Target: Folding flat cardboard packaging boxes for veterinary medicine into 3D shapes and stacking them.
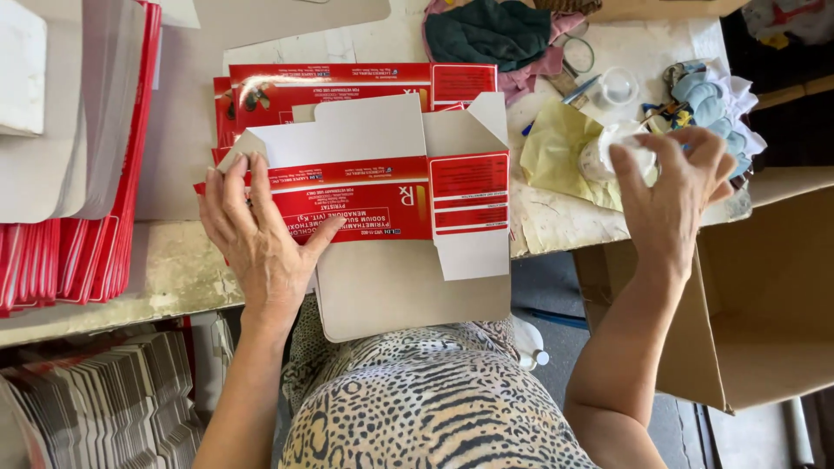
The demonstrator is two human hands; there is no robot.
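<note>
The left hand (261, 239) lies flat, fingers spread, pressing on a flattened red-and-white carton (373, 195) that sits on the desk (174, 269) edge over a grey card sheet (408, 295). The right hand (673, 191) curls its fingers around a small clear jar (608, 156) (whether anything is in it cannot be told) resting on yellow paper (560, 152). An open brown cardboard box (764, 295) stands to the right, its visible inside bare. More flat cartons (113, 174) are stacked at left.
</note>
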